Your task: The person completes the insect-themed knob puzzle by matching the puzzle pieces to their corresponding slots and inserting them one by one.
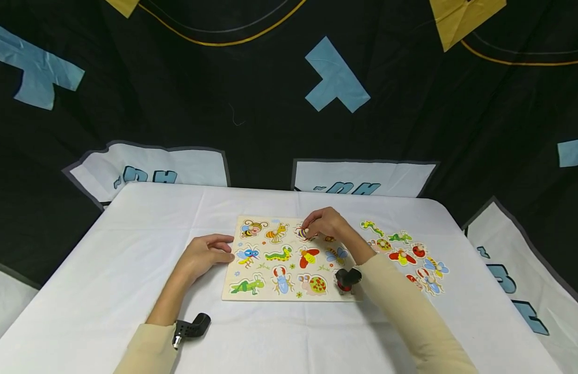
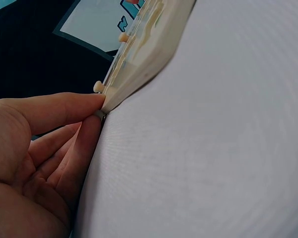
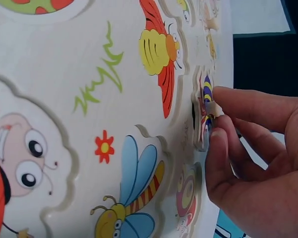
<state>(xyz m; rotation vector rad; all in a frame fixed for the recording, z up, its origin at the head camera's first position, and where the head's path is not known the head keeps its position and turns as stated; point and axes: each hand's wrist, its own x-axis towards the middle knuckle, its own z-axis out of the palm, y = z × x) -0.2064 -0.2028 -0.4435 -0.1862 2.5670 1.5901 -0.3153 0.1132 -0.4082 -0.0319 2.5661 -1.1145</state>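
Observation:
A pale wooden puzzle board (image 1: 265,297) with printed insect pictures and cut-out recesses lies on the table in the head view. My left hand (image 1: 201,257) is at its left side; the left wrist view shows thumb and forefinger pinching the board's edge. Over the top row, my right hand (image 1: 327,222) holds a striped bug puzzle piece (image 3: 206,87). In the right wrist view, thumb and fingers pinch its small wooden knob (image 3: 213,109), and the piece sits slightly proud over its recess. Around it are a red-winged bug picture (image 3: 158,52) and a blue-winged dragonfly picture (image 3: 131,171).
Loose insect puzzle pieces lie in a cluster right of the board, among them a green caterpillar (image 1: 372,227), a red-winged bug (image 1: 402,257) and a blue beetle (image 1: 430,282). A white cloth (image 1: 106,291) covers the table. Behind it hangs a black curtain (image 1: 261,104).

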